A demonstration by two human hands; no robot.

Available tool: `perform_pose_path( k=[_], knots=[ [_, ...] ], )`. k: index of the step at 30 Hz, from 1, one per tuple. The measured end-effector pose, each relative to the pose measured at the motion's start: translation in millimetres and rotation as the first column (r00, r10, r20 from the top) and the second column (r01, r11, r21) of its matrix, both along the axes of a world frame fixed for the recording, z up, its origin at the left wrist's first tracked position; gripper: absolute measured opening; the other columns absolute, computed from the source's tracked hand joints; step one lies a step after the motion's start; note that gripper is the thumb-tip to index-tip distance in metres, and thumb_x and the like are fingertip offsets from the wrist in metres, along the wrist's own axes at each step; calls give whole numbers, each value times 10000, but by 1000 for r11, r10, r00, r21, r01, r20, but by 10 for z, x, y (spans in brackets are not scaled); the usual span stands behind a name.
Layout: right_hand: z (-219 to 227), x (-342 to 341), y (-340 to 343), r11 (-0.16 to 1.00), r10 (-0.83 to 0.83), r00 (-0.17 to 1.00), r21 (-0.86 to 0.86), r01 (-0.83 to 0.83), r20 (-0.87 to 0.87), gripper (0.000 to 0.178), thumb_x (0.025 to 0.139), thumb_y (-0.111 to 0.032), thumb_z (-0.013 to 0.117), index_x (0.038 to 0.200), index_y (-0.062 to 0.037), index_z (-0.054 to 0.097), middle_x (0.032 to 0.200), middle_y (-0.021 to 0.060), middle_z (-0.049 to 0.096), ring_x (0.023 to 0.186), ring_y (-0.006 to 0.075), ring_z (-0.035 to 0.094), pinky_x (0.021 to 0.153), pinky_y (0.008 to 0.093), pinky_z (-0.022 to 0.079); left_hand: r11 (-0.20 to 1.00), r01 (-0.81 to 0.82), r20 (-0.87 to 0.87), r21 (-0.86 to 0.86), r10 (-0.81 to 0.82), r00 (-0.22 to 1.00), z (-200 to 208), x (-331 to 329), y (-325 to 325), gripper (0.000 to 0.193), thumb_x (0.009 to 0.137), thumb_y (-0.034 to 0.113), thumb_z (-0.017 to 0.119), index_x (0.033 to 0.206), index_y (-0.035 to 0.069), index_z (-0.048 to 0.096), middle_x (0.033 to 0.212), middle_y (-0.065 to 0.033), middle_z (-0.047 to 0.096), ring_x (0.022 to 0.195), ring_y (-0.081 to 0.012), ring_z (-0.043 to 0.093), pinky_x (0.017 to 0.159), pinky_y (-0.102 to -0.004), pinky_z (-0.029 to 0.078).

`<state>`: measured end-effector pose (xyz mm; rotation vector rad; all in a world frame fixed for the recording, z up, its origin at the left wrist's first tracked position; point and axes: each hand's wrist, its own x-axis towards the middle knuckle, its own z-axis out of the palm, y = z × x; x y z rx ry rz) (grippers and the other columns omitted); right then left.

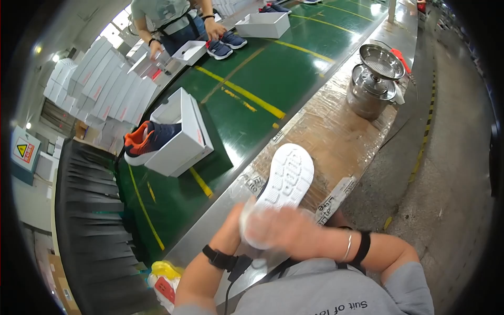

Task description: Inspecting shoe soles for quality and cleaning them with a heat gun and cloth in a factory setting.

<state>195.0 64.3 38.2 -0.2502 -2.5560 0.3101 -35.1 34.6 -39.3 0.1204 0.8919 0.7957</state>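
A shoe (pixel 290 176) lies in front of me with its white patterned sole turned up, its toe pointing away over the brown, tape-covered worktop. My left hand (pixel 239 223) grips it near the heel end, the fingers mostly hidden behind the shoe and my other hand. My right hand (pixel 286 231) is pressed over the heel end of the sole and smeared by motion. Something whitish shows around its fingertips; whether that is a cloth or the heel itself I cannot make out. Beyond the shoe's toe stands a steel can with a dish-shaped top (pixel 375 79).
A green conveyor belt (pixel 252 79) with yellow lines runs along the bench's left. On it, an open white shoebox (pixel 181 136) holds a navy and orange shoe (pixel 149 139). Across the belt a person (pixel 168 23) handles navy shoes (pixel 226 46) near stacked white boxes (pixel 102 84).
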Motion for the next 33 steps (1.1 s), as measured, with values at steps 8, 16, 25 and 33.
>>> perform_pose_path(
  k=[8,16,25,33],
  knots=[
    [-597,106,1363,845,-508,861,-206,494,-17,383,749,-19,529,1082,-179,632,1182,55,577,1051,267,527,885,405,416,994,-100,-551,31,101,828,-7,355,108,444,978,336,468,981,-72,643,879,-129,677,774,-191,646,686,-322,510],
    [-803,410,916,631,-723,673,-545,552,-155,371,798,22,468,1123,-85,610,1196,131,558,1078,332,499,949,439,375,970,-242,-223,21,240,945,15,353,94,381,980,253,460,1139,-80,552,1042,-171,648,918,-257,651,808,-370,540],
    [-220,544,218,884,-227,968,-440,158,-108,440,724,40,540,1134,-98,619,1206,122,557,1070,335,504,922,409,401,872,-114,-647,477,436,625,1104,-62,403,161,886,177,620,852,44,536,692,7,550,608,-72,508,573,-226,428],
    [-254,410,280,773,-355,928,-595,221,-116,408,776,81,481,1150,-40,590,1191,191,544,1055,368,501,929,413,390,728,540,-569,422,677,-467,2507,-1552,685,287,751,49,652,992,4,503,782,-75,622,740,-201,601,764,-316,446]
  ],
)
